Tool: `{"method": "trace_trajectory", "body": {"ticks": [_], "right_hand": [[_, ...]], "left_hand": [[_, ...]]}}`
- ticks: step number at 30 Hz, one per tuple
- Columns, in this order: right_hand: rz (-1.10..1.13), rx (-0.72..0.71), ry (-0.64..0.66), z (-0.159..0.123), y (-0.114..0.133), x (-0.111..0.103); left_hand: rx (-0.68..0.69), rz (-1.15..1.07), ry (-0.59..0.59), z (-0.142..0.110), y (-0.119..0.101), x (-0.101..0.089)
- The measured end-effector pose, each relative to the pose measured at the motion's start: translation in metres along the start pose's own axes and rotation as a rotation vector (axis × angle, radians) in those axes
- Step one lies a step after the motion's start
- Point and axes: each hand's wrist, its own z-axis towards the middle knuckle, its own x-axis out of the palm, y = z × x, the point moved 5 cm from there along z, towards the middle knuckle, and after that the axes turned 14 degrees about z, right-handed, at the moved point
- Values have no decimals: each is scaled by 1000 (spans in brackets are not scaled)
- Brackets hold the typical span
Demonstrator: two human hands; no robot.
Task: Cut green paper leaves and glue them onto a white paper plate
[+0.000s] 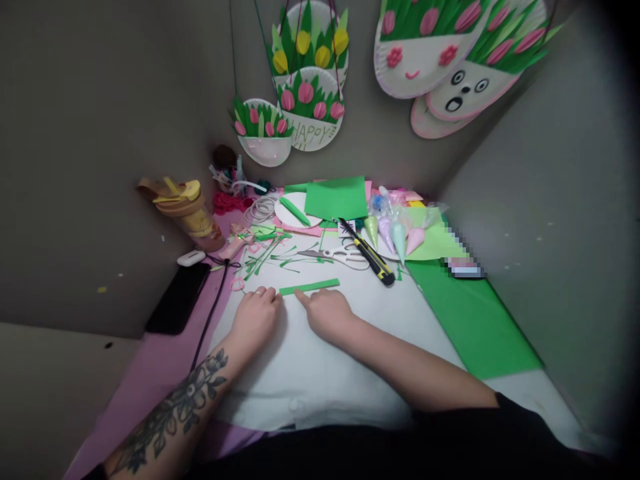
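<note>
A narrow green paper strip point(323, 287) lies nearly crosswise on the white work surface, its right part uncovered. At the strip's left end my left hand point(256, 315), a ring on one finger, has its fingers bent and pressed together on the paper. My right hand point(327, 313) is mostly closed, its index finger reaching onto the strip's lower edge; its thumb is hidden. Just beyond the strip lie white-handled scissors point(333, 255) and a black and yellow utility knife point(375, 261). Thin green paper scraps point(270, 257) are scattered to the left of the scissors.
Green sheets point(336, 198) and pastel piping bags point(397, 233) lie at the back. On the left are a phone point(177, 300), an earbud case point(191, 257) and a tumbler point(193, 217). A large green sheet point(480, 320) lies right. Paper-plate flower baskets point(310, 100) hang above.
</note>
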Motion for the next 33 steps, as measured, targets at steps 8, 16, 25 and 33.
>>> {"method": "trace_trajectory", "body": {"ticks": [8,16,25,33], "right_hand": [[-56,254,28,-29,-61,-16],[177,226,-248,-22,-88,-25],[918,60,-580,-10,-114,-35],[1563,-149,-524,24,-73,-93]], "left_hand": [[67,-37,57,11,3,-7],[-97,-236,-48,25,12,-9],[-167,-841,-111,42,24,0],[-125,-1379,-303,88,36,-82]]}}
